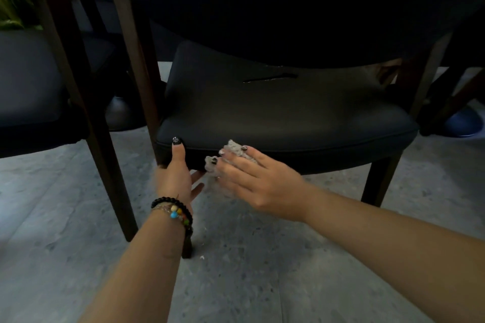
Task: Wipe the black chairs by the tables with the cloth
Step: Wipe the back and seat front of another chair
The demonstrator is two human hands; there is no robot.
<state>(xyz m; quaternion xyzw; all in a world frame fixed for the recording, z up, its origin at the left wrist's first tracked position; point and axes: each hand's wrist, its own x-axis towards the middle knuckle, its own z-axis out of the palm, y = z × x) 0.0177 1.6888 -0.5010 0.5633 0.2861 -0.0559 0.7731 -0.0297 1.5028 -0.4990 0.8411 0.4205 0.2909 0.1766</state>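
Observation:
A black padded chair (283,110) with dark wooden legs fills the middle of the view, its seat facing me. My left hand (176,174) grips the seat's front left corner, thumb on top and fingers underneath. My right hand (258,178) presses a small grey cloth (233,148) with straight fingers against the seat's front edge, just right of the left hand. Most of the cloth is hidden under the fingers.
A second black chair (31,102) stands at the left, its wooden leg (105,155) close to my left arm. A dark table edge (288,8) hangs above the seat. Grey stone floor (236,270) lies below. A blue object (463,123) sits at the far right.

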